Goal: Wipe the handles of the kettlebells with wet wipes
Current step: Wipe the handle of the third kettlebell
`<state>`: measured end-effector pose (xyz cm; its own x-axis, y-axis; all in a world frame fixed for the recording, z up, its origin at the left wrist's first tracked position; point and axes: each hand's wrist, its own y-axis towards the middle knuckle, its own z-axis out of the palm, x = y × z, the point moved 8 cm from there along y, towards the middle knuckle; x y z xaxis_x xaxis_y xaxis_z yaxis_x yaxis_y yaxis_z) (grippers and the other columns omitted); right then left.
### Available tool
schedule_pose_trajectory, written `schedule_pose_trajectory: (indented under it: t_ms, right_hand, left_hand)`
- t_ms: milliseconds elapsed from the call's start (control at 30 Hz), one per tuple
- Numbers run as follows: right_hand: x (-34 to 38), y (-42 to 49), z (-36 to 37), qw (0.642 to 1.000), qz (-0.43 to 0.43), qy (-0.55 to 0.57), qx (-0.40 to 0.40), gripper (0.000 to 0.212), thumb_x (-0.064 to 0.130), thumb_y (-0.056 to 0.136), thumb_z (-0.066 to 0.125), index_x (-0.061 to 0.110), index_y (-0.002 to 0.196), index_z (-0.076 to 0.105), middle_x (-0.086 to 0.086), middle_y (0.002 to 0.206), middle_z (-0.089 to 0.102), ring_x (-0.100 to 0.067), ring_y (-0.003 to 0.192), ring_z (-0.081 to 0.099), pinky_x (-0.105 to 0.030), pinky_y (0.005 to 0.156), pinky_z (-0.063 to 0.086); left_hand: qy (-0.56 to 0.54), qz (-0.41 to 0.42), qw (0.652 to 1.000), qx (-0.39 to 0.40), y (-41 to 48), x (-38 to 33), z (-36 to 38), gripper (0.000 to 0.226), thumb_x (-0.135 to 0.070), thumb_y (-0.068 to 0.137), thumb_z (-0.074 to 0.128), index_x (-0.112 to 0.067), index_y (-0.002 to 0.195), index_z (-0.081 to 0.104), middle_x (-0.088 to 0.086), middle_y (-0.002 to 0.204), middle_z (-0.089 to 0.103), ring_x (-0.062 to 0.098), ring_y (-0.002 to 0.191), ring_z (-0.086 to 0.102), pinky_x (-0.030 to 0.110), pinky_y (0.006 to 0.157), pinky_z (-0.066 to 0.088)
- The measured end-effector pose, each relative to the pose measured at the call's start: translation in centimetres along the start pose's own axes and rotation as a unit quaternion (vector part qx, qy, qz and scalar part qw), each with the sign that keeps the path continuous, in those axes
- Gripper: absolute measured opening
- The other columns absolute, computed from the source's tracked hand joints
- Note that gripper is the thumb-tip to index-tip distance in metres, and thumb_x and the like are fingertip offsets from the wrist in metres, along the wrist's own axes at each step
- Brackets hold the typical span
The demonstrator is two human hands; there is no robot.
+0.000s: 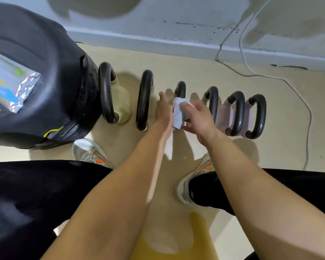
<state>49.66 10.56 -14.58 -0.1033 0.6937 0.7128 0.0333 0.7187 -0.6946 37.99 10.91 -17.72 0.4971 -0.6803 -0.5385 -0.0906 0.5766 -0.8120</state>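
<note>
Gripping wet wipe (177,113) around third kettlebell handle (180,89), both hands, neighbouring handles close

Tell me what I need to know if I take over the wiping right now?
Left hand: steadies the third kettlebell from the left, beside its handle.
Right hand: presses the wipe around that handle.
Six kettlebells stand in a row on the floor by the wall; wipe pack lies on the black bag, left.
Done: cannot tell which handles are clean.
Left: finish this one, then the rest.
</note>
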Motion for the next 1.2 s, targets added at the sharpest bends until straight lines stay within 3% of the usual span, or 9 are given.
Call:
schedule_pose_trajectory:
  t_ms: [67, 200, 367, 500, 700, 833, 900, 1067, 1200]
  right_hand:
    - [-1.0, -0.3, -0.5, 0.999, -0.023, -0.028, -0.036, 0.025, 0.027, 0.096, 0.059, 0.015, 0.117, 0.066, -0.001, 0.1, 0.073, -0.025, 0.095, 0.072, -0.044, 0.084, 0.063]
    - [-2.3, -1.2, -0.3, 0.983, -0.076, -0.147, -0.074, 0.033, 0.025, 0.096, 0.053, 0.025, 0.064, 0.061, 0.006, 0.063, 0.057, -0.018, 0.067, 0.054, -0.045, 0.075, 0.059]
    - [-2.5, -1.9, -0.2, 0.966, -0.107, -0.205, -0.114, 0.029, 0.018, 0.103, 0.05, 0.016, 0.078, 0.064, 0.005, 0.063, 0.057, -0.013, 0.061, 0.051, -0.029, 0.066, 0.043]
    - [-3.4, -2.6, 0.9, 0.951, -0.112, -0.274, -0.088, 0.026, 0.009, 0.099, 0.047, 0.017, 0.076, 0.057, 0.005, 0.066, 0.055, -0.017, 0.063, 0.05, -0.021, 0.055, 0.032]
    - [-6.1, -3.1, 2.9, 0.994, -0.076, -0.077, 0.017, 0.029, 0.002, 0.102, 0.046, 0.019, 0.118, 0.063, 0.005, 0.096, 0.069, 0.008, 0.073, 0.062, -0.009, 0.069, 0.046]
    - [-8.7, -2.3, 3.6, 0.994, -0.018, -0.072, 0.083, 0.075, -0.003, 0.098, 0.048, 0.035, 0.158, 0.026, 0.005, 0.113, 0.066, -0.001, 0.086, 0.064, -0.016, 0.071, 0.049]
    - [-9.1, -2.3, 3.5, 0.99, 0.008, -0.088, 0.109, 0.085, 0.001, 0.098, 0.05, 0.046, 0.159, 0.013, 0.001, 0.111, 0.062, -0.012, 0.087, 0.057, -0.018, 0.069, 0.048]
    - [-8.3, -2.2, 3.0, 0.98, 0.001, -0.16, 0.122, 0.086, 0.005, 0.097, 0.05, 0.051, 0.158, 0.009, -0.012, 0.117, 0.06, -0.007, 0.086, 0.056, -0.02, 0.073, 0.047]
    - [-8.7, -2.1, 3.4, 0.981, 0.022, -0.141, 0.132, 0.086, 0.011, 0.095, 0.052, 0.056, 0.155, 0.01, 0.007, 0.117, 0.061, -0.013, 0.089, 0.056, -0.03, 0.071, 0.05]
  left_hand:
    - [0.049, 0.05, 0.997, -0.03, -0.5, 1.1, -1.3, 0.058, -0.065, 0.091, 0.029, -0.017, 0.103, 0.058, 0.002, 0.107, 0.067, 0.021, 0.1, 0.063, 0.038, 0.094, 0.048]
    - [0.275, 0.198, 0.94, -0.029, -3.0, 1.8, -1.7, 0.027, -0.04, 0.093, 0.034, -0.021, 0.082, 0.05, -0.007, 0.079, 0.053, 0.014, 0.073, 0.049, 0.031, 0.066, 0.038]
    - [0.399, 0.274, 0.873, -0.054, -3.8, 2.2, -2.6, 0.025, -0.027, 0.1, 0.045, -0.027, 0.12, 0.062, -0.002, 0.097, 0.069, 0.021, 0.087, 0.06, 0.031, 0.074, 0.048]
    - [0.477, 0.316, 0.816, -0.084, -4.2, 2.7, -3.4, 0.024, -0.026, 0.096, 0.056, -0.03, 0.118, 0.063, -0.001, 0.094, 0.071, 0.021, 0.084, 0.062, 0.032, 0.072, 0.05]
    - [0.467, 0.304, 0.822, -0.119, -2.4, 3.8, -4.2, 0.029, -0.025, 0.082, 0.072, -0.025, 0.11, 0.066, -0.002, 0.098, 0.061, 0.022, 0.089, 0.062, 0.039, 0.078, 0.054]
    - [0.499, 0.32, 0.795, -0.126, -1.4, 3.6, -4.5, 0.022, -0.021, 0.081, 0.074, -0.019, 0.101, 0.066, 0.0, 0.096, 0.059, 0.022, 0.084, 0.06, 0.042, 0.075, 0.052]
    - [0.508, 0.313, 0.796, -0.106, -0.9, 3.3, -4.2, 0.02, -0.02, 0.081, 0.073, -0.016, 0.097, 0.063, 0.001, 0.093, 0.06, 0.024, 0.081, 0.06, 0.041, 0.072, 0.052]
    - [0.507, 0.272, 0.815, -0.074, 0.6, 3.2, -4.3, 0.03, -0.02, 0.078, 0.072, -0.027, 0.085, 0.044, -0.006, 0.079, 0.061, 0.019, 0.067, 0.066, 0.036, 0.059, 0.054]
    - [0.497, 0.246, 0.83, -0.065, 0.6, 3.1, -4.0, 0.027, -0.025, 0.08, 0.072, -0.024, 0.086, 0.045, -0.005, 0.076, 0.063, 0.016, 0.066, 0.064, 0.032, 0.059, 0.051]
